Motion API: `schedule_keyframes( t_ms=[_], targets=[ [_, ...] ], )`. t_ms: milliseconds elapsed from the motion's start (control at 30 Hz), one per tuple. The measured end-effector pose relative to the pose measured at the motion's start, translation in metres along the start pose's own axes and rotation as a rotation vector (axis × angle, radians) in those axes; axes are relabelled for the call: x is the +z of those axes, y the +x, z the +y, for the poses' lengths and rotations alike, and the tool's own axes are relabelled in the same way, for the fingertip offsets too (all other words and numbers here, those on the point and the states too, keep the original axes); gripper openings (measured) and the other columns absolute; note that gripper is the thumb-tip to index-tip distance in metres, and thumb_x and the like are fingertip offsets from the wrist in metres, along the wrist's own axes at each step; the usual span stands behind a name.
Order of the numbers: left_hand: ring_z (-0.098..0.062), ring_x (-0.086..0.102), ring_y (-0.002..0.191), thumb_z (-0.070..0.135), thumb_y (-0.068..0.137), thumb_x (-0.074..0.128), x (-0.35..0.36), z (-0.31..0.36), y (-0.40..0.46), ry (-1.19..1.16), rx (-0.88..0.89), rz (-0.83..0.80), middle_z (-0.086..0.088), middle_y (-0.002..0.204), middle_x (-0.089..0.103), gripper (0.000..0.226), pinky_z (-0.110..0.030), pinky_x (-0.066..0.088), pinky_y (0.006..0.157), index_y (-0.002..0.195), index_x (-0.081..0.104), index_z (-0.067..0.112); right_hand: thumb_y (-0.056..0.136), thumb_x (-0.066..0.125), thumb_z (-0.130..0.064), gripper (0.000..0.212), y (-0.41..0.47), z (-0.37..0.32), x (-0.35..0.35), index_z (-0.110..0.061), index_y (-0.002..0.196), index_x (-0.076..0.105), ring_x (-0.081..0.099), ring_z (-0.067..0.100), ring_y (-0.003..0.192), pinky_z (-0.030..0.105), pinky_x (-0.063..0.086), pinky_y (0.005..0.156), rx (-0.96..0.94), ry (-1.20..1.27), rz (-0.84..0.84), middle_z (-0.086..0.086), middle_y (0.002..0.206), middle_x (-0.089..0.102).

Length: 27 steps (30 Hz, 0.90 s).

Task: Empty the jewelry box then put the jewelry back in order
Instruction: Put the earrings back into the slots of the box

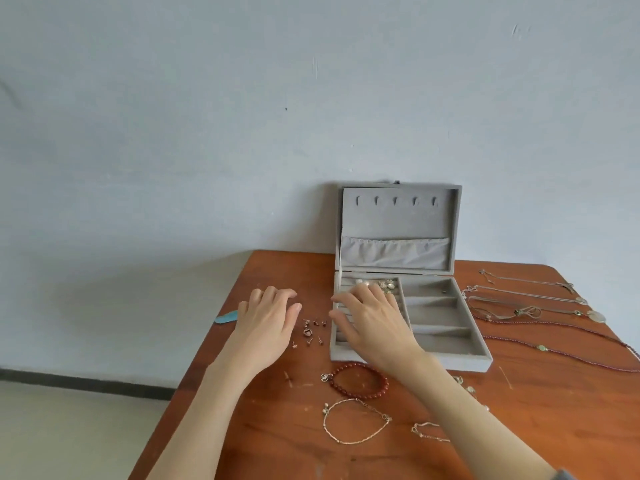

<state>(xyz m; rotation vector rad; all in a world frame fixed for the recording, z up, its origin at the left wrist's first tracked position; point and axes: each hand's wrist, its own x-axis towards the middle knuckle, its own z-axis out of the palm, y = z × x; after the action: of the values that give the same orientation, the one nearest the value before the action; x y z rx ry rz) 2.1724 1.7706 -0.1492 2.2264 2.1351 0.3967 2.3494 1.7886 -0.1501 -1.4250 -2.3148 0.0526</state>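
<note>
Jewelry box (pixel 446 317) open on tabletop (pixel 263 445), 12 o'clock from me. Still emptying, I'd judge: right compartments look bare, earrings (pixel 386 284) remain at back of ring rolls. Right hand (pixel 370 323) over rolls, fingers spread, holding nothing visible. Left hand (pixel 268 317) at 9 o'clock of box, fingers relaxed beside studs (pixel 311 332). Next: fine pinch on remaining earrings.

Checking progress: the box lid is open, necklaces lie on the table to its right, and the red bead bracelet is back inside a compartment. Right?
Not quite. In the head view the red bead bracelet lies on the table in front of the jewelry box, not inside it. The lid is open and the necklaces lie right of it.
</note>
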Motion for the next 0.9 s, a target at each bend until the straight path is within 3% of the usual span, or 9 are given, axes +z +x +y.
schedule_keyframes(
  t_ms=[233,400,733,900],
  targets=[
    [-0.017,0.032,0.121,0.032,0.099,0.034,0.014,-0.015,-0.002,-0.011,0.035,-0.002,0.006,0.129,0.043,0.035,-0.032,0.028,0.096,0.132,0.042,0.029,0.093,0.048,-0.029,0.027,0.012,-0.021,0.006,-0.022,0.108,0.069,0.043,0.025,0.111,0.037,0.033,0.097,0.041,0.016,-0.071,0.004,0.109,0.055],
    [-0.016,0.033,0.118,0.039,0.095,0.042,0.018,-0.02,0.002,-0.017,0.024,0.031,0.007,0.124,0.047,0.033,-0.031,0.027,0.092,0.125,0.053,0.031,0.091,0.045,-0.033,0.03,0.026,-0.038,0.019,-0.025,0.108,0.069,0.039,0.024,0.112,0.037,0.024,0.098,0.065,-0.06,-0.125,0.002,0.114,0.052],
    [-0.015,0.034,0.116,0.038,0.091,0.052,0.019,-0.019,0.007,-0.031,0.031,0.071,0.009,0.118,0.053,0.026,-0.029,0.026,0.089,0.112,0.063,0.026,0.09,0.048,-0.027,0.027,0.033,-0.045,0.032,-0.019,0.107,0.067,0.039,0.022,0.115,0.037,0.023,0.095,0.092,-0.108,-0.136,0.001,0.115,0.054],
    [-0.009,0.039,0.101,0.029,0.089,0.058,0.005,-0.013,0.0,-0.292,-0.048,0.125,0.008,0.097,0.05,0.017,-0.024,0.032,0.086,0.102,0.064,0.021,0.092,0.046,-0.027,0.023,0.029,-0.042,0.028,-0.018,0.105,0.064,0.041,0.019,0.112,0.034,0.025,0.094,0.084,0.013,-0.055,-0.001,0.114,0.052]
  ],
)
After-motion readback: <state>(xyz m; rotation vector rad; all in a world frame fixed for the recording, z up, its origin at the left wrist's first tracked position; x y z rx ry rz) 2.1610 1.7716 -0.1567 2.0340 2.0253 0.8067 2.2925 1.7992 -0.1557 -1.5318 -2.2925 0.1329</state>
